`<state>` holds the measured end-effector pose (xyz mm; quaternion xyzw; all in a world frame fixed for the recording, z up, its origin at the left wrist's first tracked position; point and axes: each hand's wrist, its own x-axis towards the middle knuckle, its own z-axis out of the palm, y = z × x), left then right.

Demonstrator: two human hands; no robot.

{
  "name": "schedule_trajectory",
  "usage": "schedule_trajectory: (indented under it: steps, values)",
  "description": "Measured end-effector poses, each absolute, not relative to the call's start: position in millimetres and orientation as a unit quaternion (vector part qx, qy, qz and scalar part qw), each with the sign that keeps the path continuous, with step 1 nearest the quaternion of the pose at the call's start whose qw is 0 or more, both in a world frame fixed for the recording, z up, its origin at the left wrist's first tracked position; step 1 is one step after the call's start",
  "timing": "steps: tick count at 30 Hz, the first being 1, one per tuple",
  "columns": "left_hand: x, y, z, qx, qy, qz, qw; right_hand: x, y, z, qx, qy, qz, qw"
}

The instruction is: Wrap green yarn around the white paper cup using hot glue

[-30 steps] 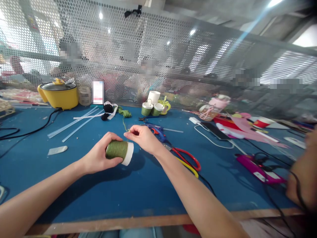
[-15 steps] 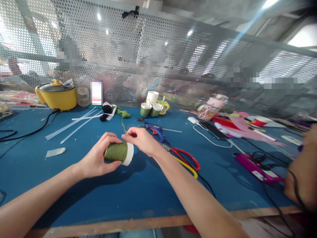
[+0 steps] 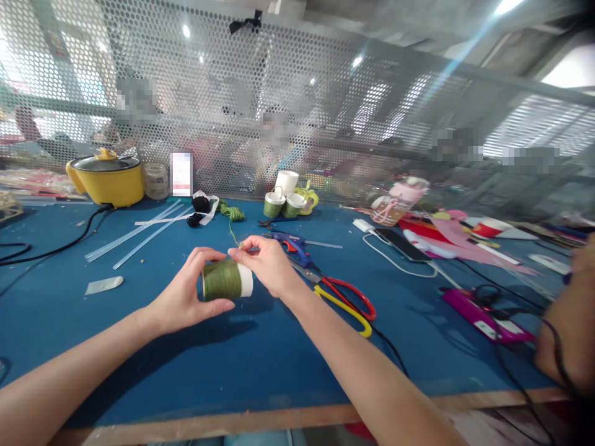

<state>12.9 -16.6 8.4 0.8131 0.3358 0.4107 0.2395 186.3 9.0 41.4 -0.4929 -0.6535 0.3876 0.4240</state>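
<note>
A white paper cup (image 3: 223, 280) lies on its side above the table, wound with green yarn except for a white band at its right end. My left hand (image 3: 188, 288) grips the cup from the left, thumb below and fingers on top. At the cup's upper right, my right hand (image 3: 264, 263) pinches the green yarn strand (image 3: 233, 233) between thumb and fingertips. That strand runs back to a loose green yarn bundle (image 3: 232, 212). Scissors (image 3: 346, 297) with red and yellow handles lie beside my right forearm, near a blue glue gun (image 3: 297, 246).
Small green-wrapped cups (image 3: 274, 205) stand at the back by a perforated metal screen (image 3: 223, 93). Clear glue sticks (image 3: 139, 232) and a yellow electric pot (image 3: 106, 179) are on the left. A purple power strip (image 3: 486, 316), phone (image 3: 402, 244) and cables lie right, near another person's arm (image 3: 569, 322).
The cup has turned slightly and now lies more level. My left fingers have loosened a little around it, and my right hand has shifted slightly, still pinching the yarn.
</note>
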Motion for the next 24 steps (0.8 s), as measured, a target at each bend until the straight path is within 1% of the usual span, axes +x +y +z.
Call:
schedule_trajectory:
  steps: [3, 5, 10, 15, 18, 24]
  values:
    - [13.6, -14.6, 9.0, 0.759, 0.393, 0.387, 0.345, 182.5, 6.2, 39.9, -0.468, -0.7, 0.292, 0.454]
    - [13.5, -14.5, 10.0, 0.742, 0.411, 0.374, 0.375, 181.4, 4.5, 39.9, -0.453, -0.722, 0.255, 0.457]
    - [12.3, -17.1, 13.9, 0.769, 0.402, 0.371, 0.329, 185.3, 4.1, 46.7, -0.444, -0.761, 0.241, 0.406]
    - [12.7, -19.7, 16.8, 0.791, 0.389, 0.367, 0.298, 188.3, 5.0, 52.2, -0.447, -0.758, 0.278, 0.385]
    - [13.3, -20.5, 17.3, 0.799, 0.386, 0.359, 0.288, 187.9, 3.8, 52.8, -0.446, -0.755, 0.295, 0.38]
    - [12.6, -21.5, 18.3, 0.803, 0.38, 0.345, 0.303, 187.1, 0.6, 56.1, -0.419, -0.758, 0.305, 0.396]
